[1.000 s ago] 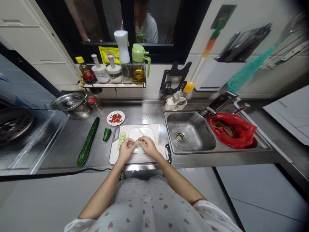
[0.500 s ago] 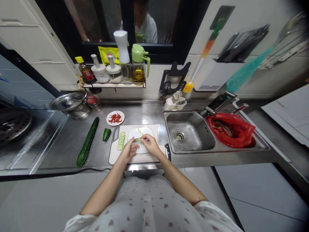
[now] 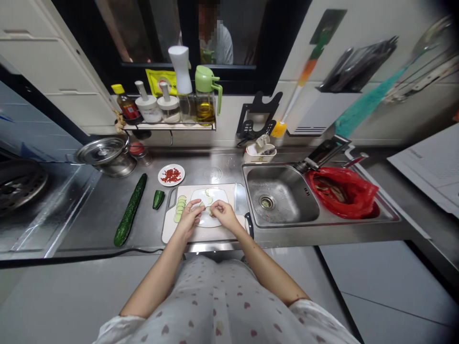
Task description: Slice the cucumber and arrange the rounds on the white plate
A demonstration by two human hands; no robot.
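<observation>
Pinching a thin, green-rimmed cucumber slice (image 3: 207, 209) above a white, round-cornered square plate (image 3: 206, 222).
Gripping it between thumb and fingertips of left hand (image 3: 190, 218) and right hand (image 3: 224, 215); cannot tell whether whole or parted. Working over a cream rectangular cutting board (image 3: 175, 234), between an overlapping row of pale round slices (image 3: 181, 209) and a broad-bladed steel knife (image 3: 241, 199).

left hand (image 3: 190, 219) now lifted higher than half a second ago, its curled fingers opened out and pointed forward, its fingertips brought close to the right hand (image 3: 223, 214), cucumber slice (image 3: 207, 209) between the hands mostly hidden now, less of its green shown than before
</observation>
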